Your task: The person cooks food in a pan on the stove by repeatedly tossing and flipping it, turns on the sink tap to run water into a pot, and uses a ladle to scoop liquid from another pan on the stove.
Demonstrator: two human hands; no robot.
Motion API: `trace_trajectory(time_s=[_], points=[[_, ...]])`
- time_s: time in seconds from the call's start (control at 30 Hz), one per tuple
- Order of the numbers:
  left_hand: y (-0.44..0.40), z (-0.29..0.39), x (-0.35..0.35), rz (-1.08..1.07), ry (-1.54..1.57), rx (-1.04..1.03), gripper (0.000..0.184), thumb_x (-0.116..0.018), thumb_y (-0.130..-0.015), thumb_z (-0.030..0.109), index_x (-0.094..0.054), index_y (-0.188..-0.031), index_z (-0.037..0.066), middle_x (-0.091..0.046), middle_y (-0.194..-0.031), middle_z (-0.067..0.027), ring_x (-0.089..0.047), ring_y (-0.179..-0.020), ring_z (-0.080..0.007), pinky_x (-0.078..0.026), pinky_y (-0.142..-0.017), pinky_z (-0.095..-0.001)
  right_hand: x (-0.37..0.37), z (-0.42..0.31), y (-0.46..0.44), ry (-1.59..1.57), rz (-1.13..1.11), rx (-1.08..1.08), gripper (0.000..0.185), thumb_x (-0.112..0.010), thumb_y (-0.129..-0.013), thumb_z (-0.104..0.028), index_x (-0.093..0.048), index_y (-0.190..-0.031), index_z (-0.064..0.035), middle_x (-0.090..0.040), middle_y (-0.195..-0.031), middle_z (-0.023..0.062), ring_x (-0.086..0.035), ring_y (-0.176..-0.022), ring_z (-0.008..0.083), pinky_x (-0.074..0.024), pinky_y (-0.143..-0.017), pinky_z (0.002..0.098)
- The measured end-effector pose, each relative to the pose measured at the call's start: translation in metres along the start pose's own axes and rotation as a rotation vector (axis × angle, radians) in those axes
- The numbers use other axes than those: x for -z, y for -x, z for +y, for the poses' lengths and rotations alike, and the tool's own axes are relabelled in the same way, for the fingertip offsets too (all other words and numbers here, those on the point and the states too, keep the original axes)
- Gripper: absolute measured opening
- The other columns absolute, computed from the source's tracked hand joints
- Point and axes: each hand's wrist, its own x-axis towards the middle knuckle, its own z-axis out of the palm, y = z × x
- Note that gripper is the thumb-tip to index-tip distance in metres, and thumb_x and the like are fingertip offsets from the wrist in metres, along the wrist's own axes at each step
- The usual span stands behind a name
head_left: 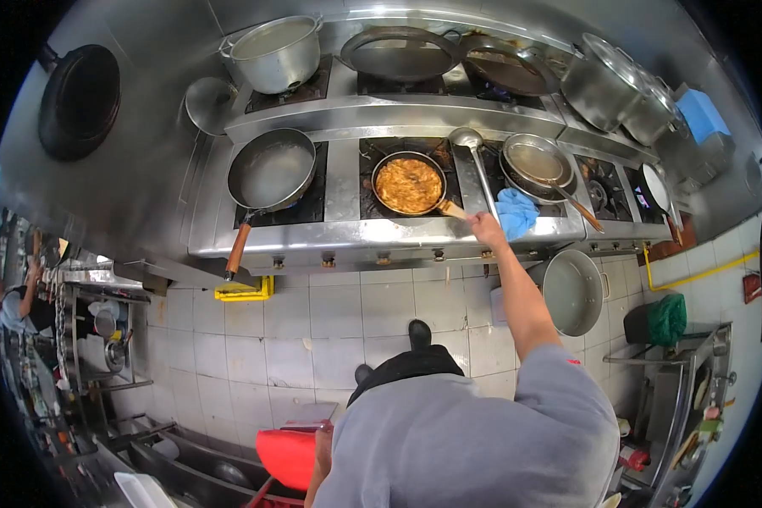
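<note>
My right hand (485,230) is closed round the light wooden handle (454,209) of a small frying pan (376,193) on the front middle burner. A browned, omelette-like layer of food (408,185) fills the pan. Just right of the handle lies a long metal ladle (466,138), its shaft running down close to my fingers, with a crumpled blue cloth (516,213) beside it. My left hand (323,442) is low by my side, near a red object (284,455); its fingers are not clear.
A wok (273,169) with a wooden handle stands on the left burner. A strainer (537,159) rests over a pan at right. Pots and pans line the back shelf, including a large pot (276,56). A deep pot (572,292) is below the stove edge. Another person (21,309) is far left.
</note>
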Motion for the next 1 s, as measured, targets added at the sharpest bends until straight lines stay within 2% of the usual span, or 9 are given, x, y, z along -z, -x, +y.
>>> trace_trajectory(time_s=[0.13, 0.23, 0.4, 0.57, 0.63, 0.73, 0.77, 0.9, 1.0], points=[[-0.006, -0.008, -0.013, 0.033, -0.006, 0.008, 0.02, -0.052, -0.073, 0.013, -0.061, -0.07, -0.005, -0.059, -0.06, -0.0087, -0.051, -0.051, -0.0132, -0.042, -0.048, -0.027, -0.039, -0.02, 0.009, 0.009, 0.202, 0.084, 0.032, -0.046, -0.081, -0.028, -0.058, -0.073, 0.0002, -0.056, -0.066, 0.0216, -0.056, -0.063, 0.0345, -0.043, -0.054, 0.0422], [-0.007, 0.0, -0.015, 0.041, 0.005, 0.008, 0.02, -0.053, -0.072, 0.013, -0.061, -0.07, -0.005, -0.059, -0.06, -0.0086, -0.051, -0.051, -0.0132, -0.042, -0.048, -0.027, -0.037, -0.111, 0.048, -0.653, -0.382, -0.322, 0.041, -0.04, -0.085, -0.035, -0.052, -0.087, 0.004, -0.058, -0.077, 0.0166, -0.056, -0.069, 0.0254, -0.0431, -0.061, 0.0395], [-0.017, 0.015, -0.018, 0.07, 0.063, 0.031, 0.02, -0.053, -0.072, 0.014, -0.061, -0.071, -0.005, -0.059, -0.06, -0.0085, -0.051, -0.051, -0.0133, -0.042, -0.048, -0.0271, -0.005, -0.01, -0.002, 0.013, -0.064, -0.03, 0.035, -0.041, -0.082, -0.032, -0.055, -0.079, 0.0001, -0.057, -0.078, 0.0234, -0.056, -0.076, 0.0365, -0.0435, -0.066, 0.0434], [-0.053, -0.066, -0.034, 0.097, -0.097, -0.032, 0.018, -0.056, -0.071, 0.013, -0.061, -0.07, -0.004, -0.058, -0.059, -0.0077, -0.051, -0.052, -0.0129, -0.042, -0.05, -0.027, -0.046, -0.015, 0.001, -0.069, 0.046, 0.075, 0.033, -0.045, -0.08, -0.03, -0.055, -0.078, 0.0011, -0.056, -0.071, 0.0236, -0.056, -0.072, 0.0367, -0.0438, -0.064, 0.044], [-0.055, -0.076, -0.036, 0.106, -0.175, -0.077, 0.017, -0.057, -0.07, 0.013, -0.061, -0.07, -0.004, -0.058, -0.059, -0.0074, -0.051, -0.053, -0.0127, -0.042, -0.05, -0.027, -0.045, -0.087, 0.039, -0.661, -0.277, -0.222, 0.034, -0.042, -0.083, -0.027, -0.052, -0.077, 0.0051, -0.056, -0.068, 0.0207, -0.057, -0.062, 0.0317, -0.0451, -0.059, 0.0417], [-0.019, -0.017, -0.021, 0.129, -0.075, -0.002, 0.016, -0.056, -0.07, 0.011, -0.059, -0.063, -0.003, -0.056, -0.054, -0.0079, -0.05, -0.051, -0.0132, -0.041, -0.05, -0.0276, -0.047, -0.045, 0.021, -0.432, -0.272, -0.114, 0.032, -0.043, -0.083, -0.027, -0.053, -0.082, 0.0037, -0.058, -0.068, 0.0167, -0.058, -0.063, 0.0266, -0.0446, -0.057, 0.0396], [0.006, 0.038, -0.013, 0.146, 0.065, -0.041, 0.016, -0.054, -0.069, 0.009, -0.057, -0.059, -0.002, -0.054, -0.052, -0.008, -0.05, -0.05, -0.0137, -0.041, -0.049, -0.0282, -0.041, -0.016, 0.009, -0.025, -0.008, 0.122, 0.035, -0.042, -0.083, -0.029, -0.055, -0.081, 0.0033, -0.058, -0.073, 0.0218, -0.057, -0.069, 0.0353, -0.0437, -0.06, 0.043], [-0.026, -0.043, -0.015, -0.012, 0.241, 0.095, 0.017, -0.05, -0.066, 0.006, -0.053, -0.051, -0.001, -0.05, -0.047, -0.0061, -0.048, -0.049, -0.0141, -0.039, -0.045, -0.0301, -0.011, -0.014, 0.002, -0.004, 0.064, -0.007, 0.036, -0.044, -0.081, -0.032, -0.057, -0.079, 0.0017, -0.056, -0.071, 0.024, -0.055, -0.073, 0.04, -0.0423, -0.061, 0.0449], [0.0, 0.02, -0.007, 0.03, -0.007, -0.127, 0.017, -0.047, -0.066, 0.004, -0.054, -0.052, -0.001, -0.049, -0.047, -0.0047, -0.047, -0.048, -0.0127, -0.037, -0.043, -0.0311, -0.065, -0.035, 0.009, -0.193, 0.023, 0.004, 0.031, -0.048, -0.078, -0.026, -0.056, -0.073, 0.0029, -0.057, -0.073, 0.0243, -0.056, -0.076, 0.0375, -0.0437, -0.064, 0.0442]])
